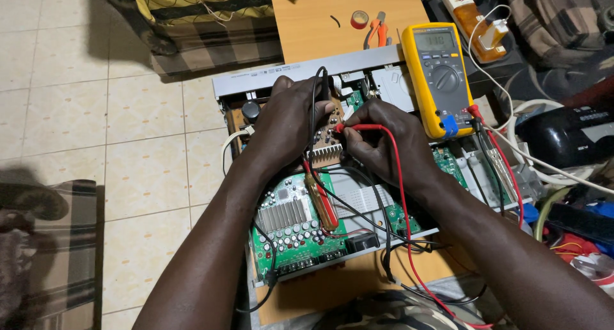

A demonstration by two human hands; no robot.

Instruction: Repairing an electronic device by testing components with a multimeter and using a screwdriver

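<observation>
An opened electronic device point(281, 80) with green circuit boards point(291, 231) lies on a wooden board. My left hand point(291, 116) grips a black test probe point(324, 87) pointed down onto a brown board. My right hand point(377, 138) pinches a red test probe point(358, 127), its tip against the same brown board point(330, 122). Red and black leads run from both probes to a yellow multimeter point(438, 71) propped at the right of the device. A red-handled screwdriver point(322, 199) rests on the green board below my hands.
A wooden board point(320, 23) behind the device carries a tape roll point(359, 19) and orange-handled pliers point(377, 32). Cables, a black device point(566, 135) and clutter crowd the right side. Tiled floor point(128, 125) lies to the left, a patterned cushion point(192, 4) at the back.
</observation>
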